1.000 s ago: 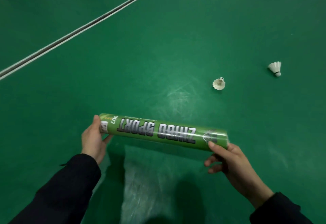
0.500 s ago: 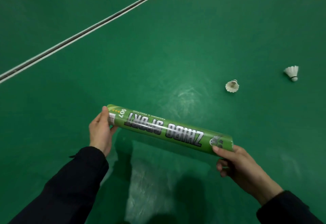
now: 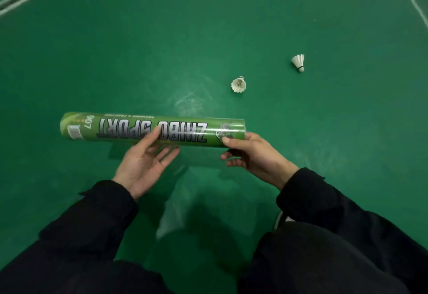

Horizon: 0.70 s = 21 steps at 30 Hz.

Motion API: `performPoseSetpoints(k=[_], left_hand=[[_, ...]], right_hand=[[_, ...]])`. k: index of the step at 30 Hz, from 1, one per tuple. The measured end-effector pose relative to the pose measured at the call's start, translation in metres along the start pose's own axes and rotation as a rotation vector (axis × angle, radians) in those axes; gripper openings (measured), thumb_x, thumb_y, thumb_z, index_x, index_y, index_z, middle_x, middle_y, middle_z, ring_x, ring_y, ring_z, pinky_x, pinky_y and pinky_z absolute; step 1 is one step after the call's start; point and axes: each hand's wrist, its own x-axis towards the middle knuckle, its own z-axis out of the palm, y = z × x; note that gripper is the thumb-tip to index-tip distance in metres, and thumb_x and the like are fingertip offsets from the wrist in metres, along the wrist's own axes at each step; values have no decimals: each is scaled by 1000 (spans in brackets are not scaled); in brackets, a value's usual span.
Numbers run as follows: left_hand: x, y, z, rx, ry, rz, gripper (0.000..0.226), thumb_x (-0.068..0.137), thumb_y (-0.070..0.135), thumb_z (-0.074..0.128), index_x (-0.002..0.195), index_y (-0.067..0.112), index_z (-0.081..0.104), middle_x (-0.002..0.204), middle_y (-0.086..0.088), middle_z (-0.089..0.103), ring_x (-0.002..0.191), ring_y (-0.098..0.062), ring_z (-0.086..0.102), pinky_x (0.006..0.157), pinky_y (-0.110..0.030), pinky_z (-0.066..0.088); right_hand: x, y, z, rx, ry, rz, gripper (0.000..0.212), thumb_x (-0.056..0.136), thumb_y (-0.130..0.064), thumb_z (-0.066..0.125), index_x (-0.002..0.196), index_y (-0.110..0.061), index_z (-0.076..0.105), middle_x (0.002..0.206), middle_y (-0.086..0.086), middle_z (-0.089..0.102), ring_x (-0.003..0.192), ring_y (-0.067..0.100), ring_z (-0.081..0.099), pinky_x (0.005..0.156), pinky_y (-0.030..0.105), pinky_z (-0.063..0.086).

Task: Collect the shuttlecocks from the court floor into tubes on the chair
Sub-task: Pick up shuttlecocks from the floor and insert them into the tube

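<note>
Tube (image 3: 152, 129) held level — two shuttlecocks (image 3: 238, 84) beyond its right end.

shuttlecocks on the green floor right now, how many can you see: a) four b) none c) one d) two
d: one shuttlecock lies just beyond the green tube's right end, and a second shuttlecock lies farther off to the right; no others show on the court floor.

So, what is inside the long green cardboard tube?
Cannot be seen: the long green cardboard tube is opaque, its right end covered by the right hand. The left hand supports it underneath.
</note>
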Motion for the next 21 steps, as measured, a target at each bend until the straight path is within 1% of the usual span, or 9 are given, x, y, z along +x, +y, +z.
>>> performPoseSetpoints(k=[3, 6, 8, 10, 13, 15, 17, 19, 21], left_hand=[[20, -10, 3, 69, 9, 35, 20, 90, 26, 73, 104, 15, 65, 119, -10, 71, 125, -27, 65, 95, -39, 60], [35, -20, 11, 130, 62, 125, 22, 94, 27, 70, 112, 17, 64, 125, -10, 72, 125, -25, 66, 95, -37, 59], [47, -27, 19, 140, 137, 197, 19, 96, 29, 67, 111, 18, 64, 129, -10, 71, 124, -24, 67, 96, -36, 59], [58, -31, 30, 146, 224, 231, 18, 95, 32, 66, 106, 18, 65, 128, -11, 70, 121, -22, 69, 94, -34, 60], [75, -39, 57, 159, 318, 223, 17, 96, 36, 66, 102, 20, 68, 121, -8, 72, 120, -20, 69, 90, -31, 61], [85, -42, 77, 174, 362, 217, 18, 96, 36, 67, 103, 20, 69, 122, -8, 74, 118, -19, 70, 88, -29, 62], [95, -37, 95, 200, 370, 218, 21, 95, 37, 68, 106, 19, 70, 127, -10, 72, 117, -19, 71, 88, -29, 61], [103, -30, 106, 230, 330, 226, 24, 95, 36, 69, 110, 18, 70, 126, -9, 73, 118, -20, 70, 89, -29, 60], [110, -23, 111, 240, 314, 244, 25, 94, 35, 69, 113, 18, 68, 125, -7, 74, 118, -20, 71, 90, -28, 60]], right_hand=[[10, 12, -28, 73, -39, 22, 21, 91, -11, 67, 112, -12, 69, 103, 1, 69, 70, 15, 70, 59, 23, 58], [27, 21, -64, 140, -100, 42, 19, 87, -19, 66, 103, -14, 76, 106, 4, 73, 66, 18, 71, 53, 25, 58], [46, 18, -96, 166, -100, 43, 28, 90, -29, 62, 109, -11, 72, 110, 8, 72, 67, 19, 69, 54, 26, 57], [64, 10, -128, 160, -68, 52, 34, 91, -35, 56, 110, -10, 69, 109, 6, 74, 68, 16, 66, 59, 25, 54], [79, -2, -169, 115, -55, 58, 29, 100, -30, 51, 111, -11, 69, 109, 6, 76, 71, 13, 65, 64, 24, 53], [87, -8, -188, 43, -4, 50, 24, 102, -26, 53, 112, -13, 70, 108, 7, 76, 71, 13, 65, 64, 24, 54], [104, -16, -200, -87, 103, 37, 16, 101, -23, 58, 108, -17, 72, 110, 9, 76, 70, 13, 65, 65, 27, 54], [134, -27, -210, -295, 200, -24, 12, 99, -22, 61, 104, -21, 72, 109, 7, 73, 75, 12, 64, 71, 30, 54], [174, -34, -218, -556, 232, -128, 17, 97, -23, 62, 110, -22, 73, 114, 4, 70, 78, 11, 62, 82, 33, 54]])
